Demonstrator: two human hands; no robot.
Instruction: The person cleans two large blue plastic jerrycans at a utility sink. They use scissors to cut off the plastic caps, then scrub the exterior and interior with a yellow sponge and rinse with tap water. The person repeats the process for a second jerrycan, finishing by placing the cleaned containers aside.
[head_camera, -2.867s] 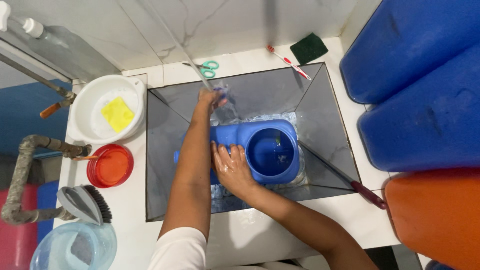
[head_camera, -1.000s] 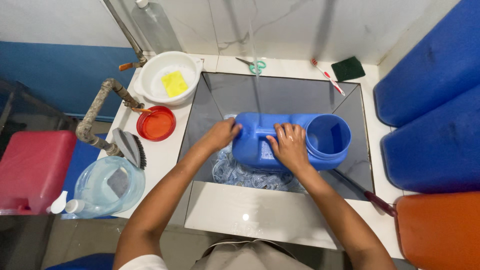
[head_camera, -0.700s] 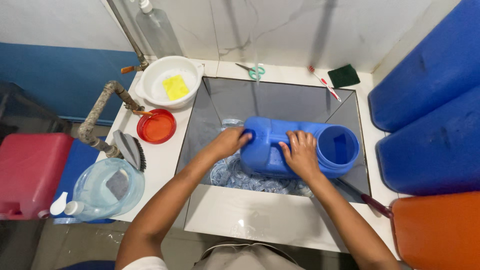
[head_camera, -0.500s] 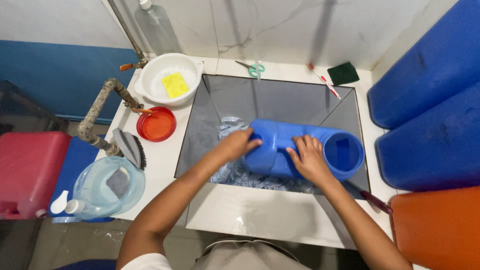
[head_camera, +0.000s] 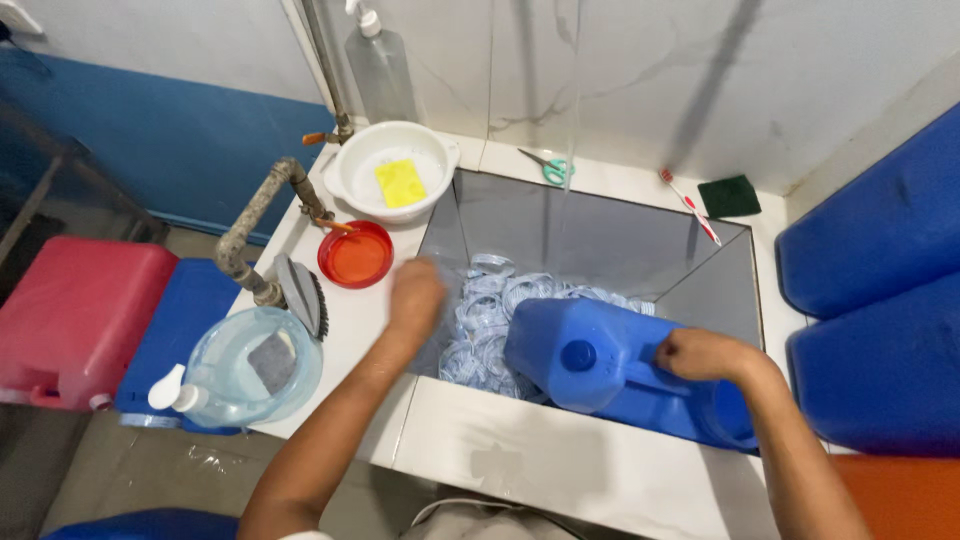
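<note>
A blue jerrycan (head_camera: 620, 375) is seen lying on its side in the near right part of a sunken grey sink (head_camera: 590, 225), tilted against the near rim, with its capped round opening turned up and to the left. The right hand (head_camera: 700, 353) is laid on top of the can at its handle, and its fingers (head_camera: 672, 352) are curled shut around that handle. A heap of pale blue plastic rings (head_camera: 490, 320) is piled in the sink just left of the can, touching it. The left hand (head_camera: 416, 297) is held at the sink's left edge, beside the rings and apart from the can; it is blurred, so whether its fingers are spread or closed cannot be told. On the white tiled surface (head_camera: 560, 470) to the left are set a red bowl (head_camera: 355, 254), a white basin (head_camera: 392, 170) holding a yellow sponge (head_camera: 400, 184), and a scrubbing brush (head_camera: 302, 296). Scissors (head_camera: 547, 166) lie on the far rim.
</note>
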